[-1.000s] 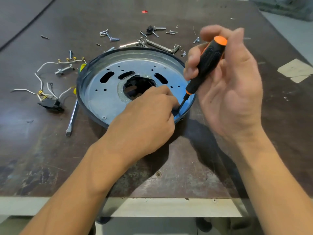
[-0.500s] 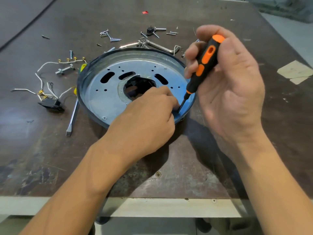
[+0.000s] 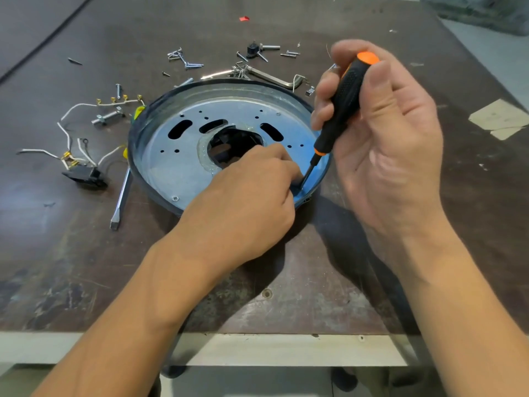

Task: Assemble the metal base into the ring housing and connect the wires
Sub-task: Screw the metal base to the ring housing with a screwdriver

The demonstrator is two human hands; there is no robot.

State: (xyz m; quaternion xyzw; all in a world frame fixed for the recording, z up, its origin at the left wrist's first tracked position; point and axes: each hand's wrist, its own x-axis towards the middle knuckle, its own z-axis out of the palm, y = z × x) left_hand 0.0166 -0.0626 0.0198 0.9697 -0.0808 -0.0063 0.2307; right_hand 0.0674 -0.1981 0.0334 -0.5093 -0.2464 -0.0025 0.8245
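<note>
Metal base (image 3: 183,170), flat screwdriver (image 3: 121,197) beside, screws (image 3: 183,60) behind

- A person's right hand (image 3: 383,133) grips a black-and-orange screwdriver (image 3: 343,101), its tip down at the near-right rim of the metal base (image 3: 177,164).
- The left hand (image 3: 243,202) rests on the base, fingertips pinched beside the tip.
- The base sits inside the dark ring housing (image 3: 134,156) mid-tabletop (image 3: 86,267).
- White wires (image 3: 74,110), a black switch (image 3: 86,174) and a second screwdriver (image 3: 121,196) lie toward the left edge.
- Loose screws (image 3: 186,60) and a hex key (image 3: 274,78) are scattered toward the far edge.
</note>
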